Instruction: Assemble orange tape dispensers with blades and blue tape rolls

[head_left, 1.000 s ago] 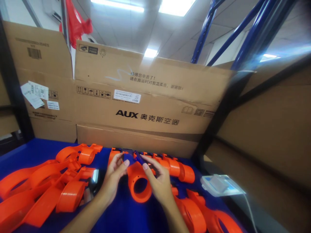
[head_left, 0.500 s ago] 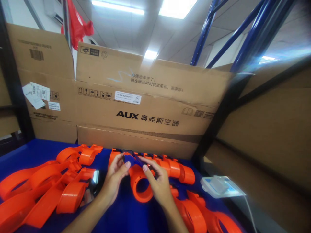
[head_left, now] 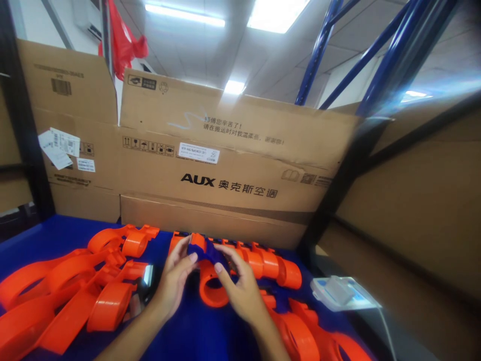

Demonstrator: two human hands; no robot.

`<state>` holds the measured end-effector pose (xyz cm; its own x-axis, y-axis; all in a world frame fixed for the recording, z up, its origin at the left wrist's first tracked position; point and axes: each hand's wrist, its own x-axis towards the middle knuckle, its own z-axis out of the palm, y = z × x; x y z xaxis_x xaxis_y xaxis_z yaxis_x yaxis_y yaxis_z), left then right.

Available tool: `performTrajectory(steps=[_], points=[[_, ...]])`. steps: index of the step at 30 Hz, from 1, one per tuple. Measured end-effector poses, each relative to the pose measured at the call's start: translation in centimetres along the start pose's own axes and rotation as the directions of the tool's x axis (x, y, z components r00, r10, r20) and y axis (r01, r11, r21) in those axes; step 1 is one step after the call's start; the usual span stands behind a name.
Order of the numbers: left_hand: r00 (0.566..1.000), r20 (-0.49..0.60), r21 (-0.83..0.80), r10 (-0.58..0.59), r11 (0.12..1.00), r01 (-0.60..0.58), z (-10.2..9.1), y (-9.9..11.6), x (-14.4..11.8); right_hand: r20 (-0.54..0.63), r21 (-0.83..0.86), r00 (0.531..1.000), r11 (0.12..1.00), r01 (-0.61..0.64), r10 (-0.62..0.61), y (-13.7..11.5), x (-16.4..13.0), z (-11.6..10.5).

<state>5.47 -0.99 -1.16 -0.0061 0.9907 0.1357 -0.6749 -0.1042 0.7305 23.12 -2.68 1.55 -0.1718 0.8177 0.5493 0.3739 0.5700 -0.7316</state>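
Both of my hands meet over a blue table (head_left: 56,235). My left hand (head_left: 173,280) and my right hand (head_left: 240,291) pinch a small dark blue piece (head_left: 206,250) from either side. The piece sits on top of an orange plastic ring-shaped part (head_left: 211,290) that stands between my hands, its round opening facing me. My right fingers also lie against this orange part. How the blue piece joins the orange part is hidden by my fingers.
Several orange ring-and-arm parts (head_left: 75,296) lie piled at the left, and more orange parts (head_left: 278,268) lie in a row behind and at the right. A shiny metal object (head_left: 145,281) lies left of my left hand. Cardboard boxes (head_left: 225,170) wall the back. A white-and-blue packet (head_left: 343,293) lies at right.
The orange part has tipped away a little, its opening now lower and flatter. The blue piece has been pulled wider over its top, and my right fingers have closed in on it.
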Motion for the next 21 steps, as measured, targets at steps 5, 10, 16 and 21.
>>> performTrajectory(steps=[5, 10, 16, 21], points=[[0.999, 0.034, -0.002, 0.03, 1.0, -0.03, -0.04, 0.06, -0.22, 0.033, -0.064, 0.998, 0.996, 0.057, -0.055, -0.16, -0.34, 0.29], [0.985, 0.077, 0.109, 0.154, 0.981, -0.162, 0.55, 0.47, -0.61, 0.005, -0.28, 0.98, 0.94, 0.192, -0.199, -0.18, -0.76, 0.59], [0.973, 0.034, 0.282, 0.229, 0.932, -0.229, 0.43, 0.48, -0.16, -0.017, -0.467, 0.923, 0.82, 0.331, -0.383, 0.19, -0.69, 0.53], [0.971, -0.009, 0.285, 0.238, 0.931, -0.226, 0.17, 0.34, 0.01, -0.013, -0.5, 0.906, 0.787, 0.361, -0.423, 0.26, -0.68, 0.54]])
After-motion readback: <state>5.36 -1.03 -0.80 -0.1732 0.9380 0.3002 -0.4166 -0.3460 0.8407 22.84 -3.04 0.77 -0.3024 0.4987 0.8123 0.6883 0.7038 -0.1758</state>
